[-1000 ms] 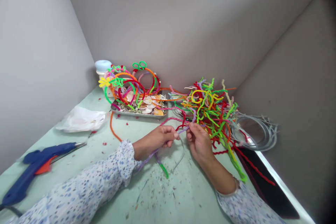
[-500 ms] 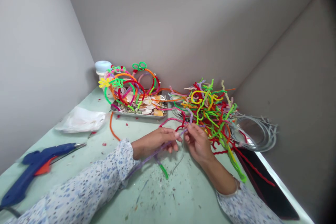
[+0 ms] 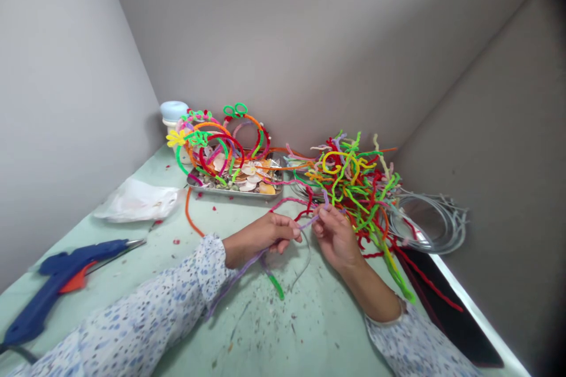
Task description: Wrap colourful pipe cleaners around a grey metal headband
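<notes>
A light purple fuzzy stem (image 3: pixel 242 274) runs between both hands above the table, its long end trailing under my left forearm. My left hand (image 3: pixel 274 234) pinches it, and my right hand (image 3: pixel 336 234) grips it near its upper end, a short way to the right. From my left hand hangs a thin grey band (image 3: pixel 308 256), curving down between the hands. Below my left hand a purple piece ends in a green tip (image 3: pixel 276 287). How the stem and the band join is hidden by the fingers.
A metal tray (image 3: pixel 239 192) holds shells under colourful headbands (image 3: pixel 230 141). Tangled fuzzy stems (image 3: pixel 354 182) and clear-grey bands (image 3: pixel 446 227) lie at right, near a black panel (image 3: pixel 464 318). A blue glue gun (image 3: pixel 57 283) and white plastic bag (image 3: pixel 137 203) lie at left.
The gap between my hands has widened slightly, with more purple stem showing there. The stem's trailing end has swung down and left.
</notes>
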Demonstrator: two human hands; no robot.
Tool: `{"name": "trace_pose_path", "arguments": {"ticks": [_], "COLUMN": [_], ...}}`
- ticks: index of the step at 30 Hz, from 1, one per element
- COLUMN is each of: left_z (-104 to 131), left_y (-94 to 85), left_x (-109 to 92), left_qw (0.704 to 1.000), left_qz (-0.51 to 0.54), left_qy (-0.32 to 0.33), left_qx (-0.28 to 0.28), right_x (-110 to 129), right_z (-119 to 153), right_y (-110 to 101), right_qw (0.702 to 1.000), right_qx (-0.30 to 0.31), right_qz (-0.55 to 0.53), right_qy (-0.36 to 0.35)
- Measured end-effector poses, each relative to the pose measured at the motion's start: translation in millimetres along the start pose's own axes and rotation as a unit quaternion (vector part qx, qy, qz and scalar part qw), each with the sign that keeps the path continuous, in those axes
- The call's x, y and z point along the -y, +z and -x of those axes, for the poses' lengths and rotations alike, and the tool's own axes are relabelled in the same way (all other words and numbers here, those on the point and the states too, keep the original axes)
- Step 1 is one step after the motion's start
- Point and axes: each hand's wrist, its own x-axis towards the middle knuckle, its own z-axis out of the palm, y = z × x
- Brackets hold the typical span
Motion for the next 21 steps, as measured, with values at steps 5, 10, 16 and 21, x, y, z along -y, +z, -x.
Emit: {"name": "trace_pose_path", "arguments": {"ticks": [5,10,16,21], "left_z": [1.7,3.2,0.0,-1.6], "left_y": [1.0,2.2,2.3,-1.6], "left_x": [-3.8,-3.8,1.3,3.7], "left_qw": [1.0,0.999,0.997,0.999], "left_qz": [0.009,0.036,0.078,0.051], "left_qy": [0.007,0.0,0.019,0.007], "left_qx": [-0.004,0.033,0.019,-0.003], "right_x": [-2.9,-3.6,-6.8,-2.1], "right_z": [-2.8,-3.1,2.2,-1.2], "right_y": [-0.3,1.2,3.1,-1.1], "right_qw": [0.999,1.0,0.998,0.998], "right_qx": [-0.036,-0.029,0.054,0.045], "right_qz": [0.004,-0.008,0.002,-0.026], "right_qy": [-0.03,0.007,0.04,0.029]}}
